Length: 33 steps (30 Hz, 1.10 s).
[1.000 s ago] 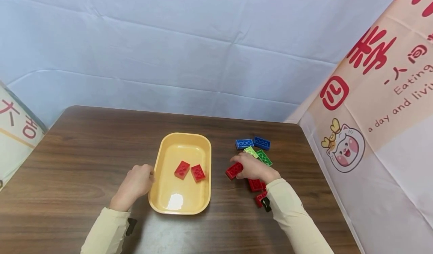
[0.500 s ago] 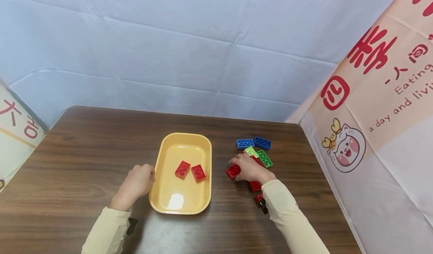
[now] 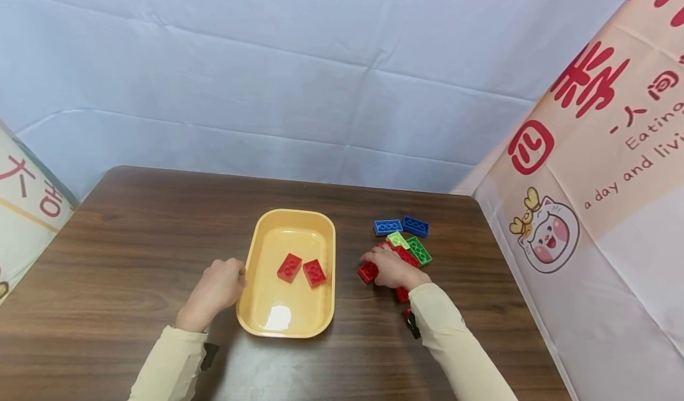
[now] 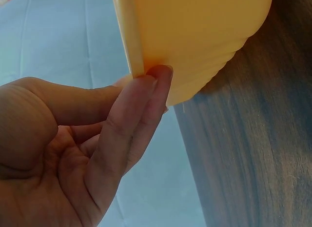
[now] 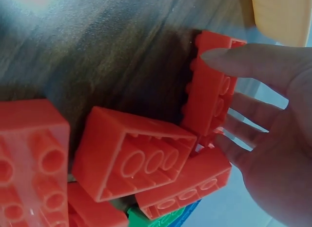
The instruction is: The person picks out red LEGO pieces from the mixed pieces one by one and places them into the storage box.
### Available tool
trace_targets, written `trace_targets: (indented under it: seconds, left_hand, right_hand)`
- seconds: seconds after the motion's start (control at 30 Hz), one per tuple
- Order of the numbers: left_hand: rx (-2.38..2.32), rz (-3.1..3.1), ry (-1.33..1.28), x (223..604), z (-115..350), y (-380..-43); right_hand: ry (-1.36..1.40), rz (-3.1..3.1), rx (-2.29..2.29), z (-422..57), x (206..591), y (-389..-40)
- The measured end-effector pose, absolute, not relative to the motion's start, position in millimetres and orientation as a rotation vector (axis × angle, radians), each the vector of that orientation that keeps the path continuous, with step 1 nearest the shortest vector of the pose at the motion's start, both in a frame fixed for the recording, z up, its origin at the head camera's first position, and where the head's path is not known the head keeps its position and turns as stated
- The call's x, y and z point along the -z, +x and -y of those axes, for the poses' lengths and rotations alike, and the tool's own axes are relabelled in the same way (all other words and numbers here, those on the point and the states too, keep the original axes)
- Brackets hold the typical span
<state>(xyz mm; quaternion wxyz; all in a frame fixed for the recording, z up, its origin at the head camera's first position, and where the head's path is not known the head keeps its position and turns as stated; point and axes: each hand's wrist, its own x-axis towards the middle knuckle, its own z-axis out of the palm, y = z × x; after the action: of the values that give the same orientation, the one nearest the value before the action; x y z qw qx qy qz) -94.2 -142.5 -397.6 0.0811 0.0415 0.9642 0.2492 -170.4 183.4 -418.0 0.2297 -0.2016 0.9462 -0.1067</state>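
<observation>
My left hand (image 3: 216, 285) pinches the left rim of a yellow plastic tray (image 3: 283, 312); in the left wrist view its thumb and fingers lie on either side of the tray's edge (image 4: 131, 36). Two red building bricks (image 3: 289, 268) lie inside the tray, apart from each other. To the right of the tray, my right hand (image 3: 394, 268) holds a red building brick (image 5: 207, 85) at the table, thumb on one long side and fingers on the other. More red bricks (image 5: 136, 156) lie close beside this hand, partly covered by it in the head view.
Behind the right hand lie a light green brick (image 3: 396, 240), a green brick (image 3: 419, 250) and two blue bricks (image 3: 387, 227). The wooden table (image 3: 144, 229) ends at a pale cloth backdrop (image 3: 240, 92). A printed cloth (image 3: 593, 211) hangs along the right side.
My right hand and forearm have shifted slightly left, uncovering red bricks by the green ones while the sleeve covers more of those nearer me. The left hand and tray have hardly moved.
</observation>
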Motion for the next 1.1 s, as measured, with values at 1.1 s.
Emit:
trace_targets:
  seconds: [1.1]
  left_hand:
    - [-0.731,-2.901,0.140,399.2,141.9,-93.8]
  right_hand:
    - [-0.562,-2.629,0.348,-185.8,419.0,-169.7]
